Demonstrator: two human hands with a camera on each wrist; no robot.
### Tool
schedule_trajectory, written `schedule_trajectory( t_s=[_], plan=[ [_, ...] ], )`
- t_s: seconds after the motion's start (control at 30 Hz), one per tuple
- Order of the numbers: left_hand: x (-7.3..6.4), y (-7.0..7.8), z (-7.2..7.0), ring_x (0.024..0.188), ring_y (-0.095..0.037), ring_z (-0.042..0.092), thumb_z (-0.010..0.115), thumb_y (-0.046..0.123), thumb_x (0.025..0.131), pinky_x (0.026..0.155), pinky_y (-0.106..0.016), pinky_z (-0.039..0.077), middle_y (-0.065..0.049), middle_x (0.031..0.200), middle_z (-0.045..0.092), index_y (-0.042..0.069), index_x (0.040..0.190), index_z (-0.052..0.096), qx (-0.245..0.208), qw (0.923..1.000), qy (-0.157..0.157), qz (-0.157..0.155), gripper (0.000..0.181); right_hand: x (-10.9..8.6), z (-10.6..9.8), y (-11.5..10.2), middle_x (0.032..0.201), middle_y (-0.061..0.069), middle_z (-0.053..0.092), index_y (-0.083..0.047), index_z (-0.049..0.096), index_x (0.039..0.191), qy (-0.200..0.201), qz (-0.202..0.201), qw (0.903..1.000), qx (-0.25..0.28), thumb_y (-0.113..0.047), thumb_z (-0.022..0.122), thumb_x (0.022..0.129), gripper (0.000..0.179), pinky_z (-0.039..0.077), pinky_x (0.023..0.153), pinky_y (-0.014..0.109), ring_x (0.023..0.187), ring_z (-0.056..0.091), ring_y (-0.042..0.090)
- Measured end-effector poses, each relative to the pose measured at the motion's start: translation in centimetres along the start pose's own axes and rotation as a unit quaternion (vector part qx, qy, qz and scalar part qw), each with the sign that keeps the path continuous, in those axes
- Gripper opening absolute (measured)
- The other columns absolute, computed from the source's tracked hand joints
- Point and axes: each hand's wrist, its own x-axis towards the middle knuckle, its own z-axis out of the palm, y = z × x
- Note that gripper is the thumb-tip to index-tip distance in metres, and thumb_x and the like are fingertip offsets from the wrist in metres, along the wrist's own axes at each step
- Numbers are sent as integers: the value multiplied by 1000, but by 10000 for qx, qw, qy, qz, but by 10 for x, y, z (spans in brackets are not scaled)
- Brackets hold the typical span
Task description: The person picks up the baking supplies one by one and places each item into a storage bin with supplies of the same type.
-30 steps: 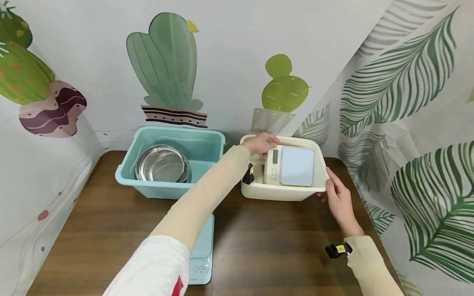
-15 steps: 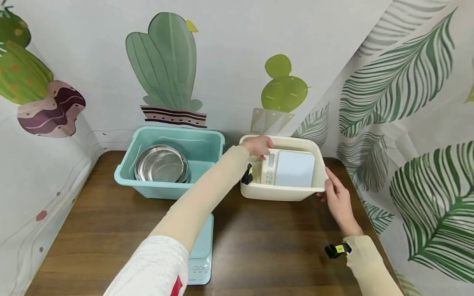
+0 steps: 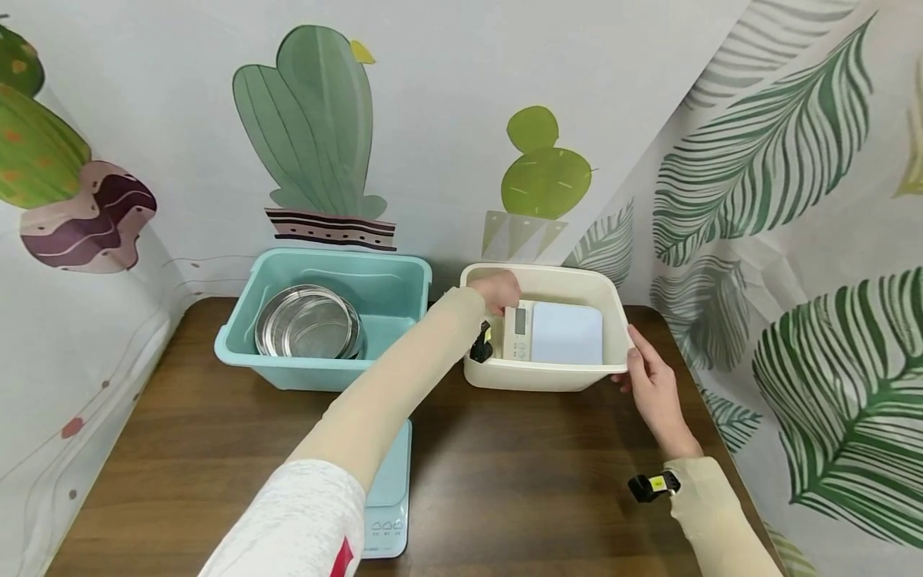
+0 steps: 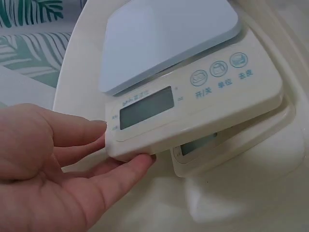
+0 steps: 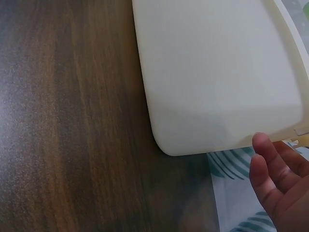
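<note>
In the head view, a cream kitchen scale (image 3: 519, 330) with a pale blue-white platform (image 3: 567, 332) lies inside the cream bin (image 3: 548, 378). My left hand (image 3: 497, 290) reaches into the bin at the scale's left end. The left wrist view shows that hand (image 4: 72, 164) pinching the scale's corner beside the display (image 4: 147, 107), thumb at the side and fingers underneath. Under this scale sits a second cream scale (image 4: 193, 162), mostly covered. At the bin's right end, my right hand (image 3: 654, 393) holds the rim, and its fingertips show against the outer wall in the right wrist view.
To the left stands a turquoise bin (image 3: 310, 375) with several round metal sieves (image 3: 310, 322) in it. A light blue scale (image 3: 389, 481) lies on the brown wooden table (image 3: 505, 473), partly behind my left arm. A patterned cloth (image 3: 447, 120) rises behind the table.
The cream scale has come down lower into the cream bin and shifted slightly left, with my left hand moving down with it. My right hand stays at the rim.
</note>
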Motion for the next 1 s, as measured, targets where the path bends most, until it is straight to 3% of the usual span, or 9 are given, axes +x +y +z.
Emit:
schedule_trajectory(
  t_s=[0.1, 0.2, 0.33, 0.4, 0.5, 0.63, 0.73, 0.87, 1.0],
  plan=[
    [-4, -3, -2, 81, -17, 49, 50, 0, 101, 81, -28, 52, -7, 96, 53, -1, 94, 56, -509, 9986, -35, -131, 9, 1, 2, -1, 84, -11, 63, 3, 47, 154, -31, -7, 10000, 5, -8, 45, 111, 44, 56, 56, 29, 66, 67, 16],
    [-10, -6, -3, 101, -22, 53, 51, 5, 103, 102, -38, 52, -10, 120, 56, -3, 124, 58, -1372, 9903, -60, -209, 23, 1, 3, -2, 85, -11, 63, 3, 47, 153, -51, -5, 10000, -4, -7, 45, 110, 44, 56, 56, 29, 66, 67, 16],
    [-17, -4, -6, 111, -27, 53, 47, 6, 105, 113, -45, 45, -11, 111, 55, -3, 120, 56, -1795, 9836, -201, -27, 20, 1, 4, -4, 85, -8, 63, 3, 47, 153, -35, -10, 10000, 10, -7, 45, 110, 44, 56, 56, 30, 65, 67, 16],
    [-20, 0, -7, 101, -27, 53, 45, 5, 103, 111, -47, 46, -9, 96, 51, -3, 106, 55, -1823, 9829, -230, 93, 13, 1, 5, -4, 84, -9, 63, 3, 48, 153, -23, -14, 10000, 15, -7, 45, 110, 44, 56, 56, 30, 65, 67, 16],
    [-25, 6, -9, 96, -27, 55, 44, 5, 102, 109, -48, 47, -10, 89, 52, -4, 104, 54, -1890, 9814, -257, 193, 14, 1, 5, -4, 83, -12, 63, 3, 48, 153, -6, 21, 10000, 53, -8, 45, 110, 44, 56, 55, 29, 65, 67, 14],
    [-29, 15, -9, 104, -31, 63, 44, 9, 104, 106, -48, 50, -21, 110, 64, -6, 121, 57, -1840, 9820, -242, 345, 26, 0, 4, -4, 80, -14, 63, 2, 48, 153, 5, 87, 10000, 41, -9, 46, 110, 45, 56, 55, 28, 64, 65, 8],
    [-33, 21, -10, 109, -35, 66, 45, 12, 106, 99, -44, 54, -28, 124, 65, -5, 122, 60, -1874, 9808, -171, 515, 27, -1, 3, -4, 80, -14, 63, 2, 48, 153, 21, 114, 9999, 39, -8, 46, 110, 45, 55, 55, 27, 63, 65, 8],
    [-38, 27, -13, 110, -38, 67, 50, 16, 108, 87, -37, 56, -25, 120, 68, -1, 119, 63, -1833, 9803, 12, 732, 24, -3, 0, -4, 82, -15, 63, 2, 48, 153, 28, 139, 9999, 72, -9, 46, 110, 45, 55, 55, 26, 63, 66, 12],
    [-48, 29, -19, 113, -36, 68, 49, 21, 110, 84, -36, 55, -19, 120, 70, 1, 125, 64, -1304, 9867, 91, 964, 29, -4, 0, -5, 84, -17, 63, 1, 48, 154, 40, 140, 9999, 79, -9, 46, 110, 45, 55, 55, 27, 63, 67, 12]
  ],
)
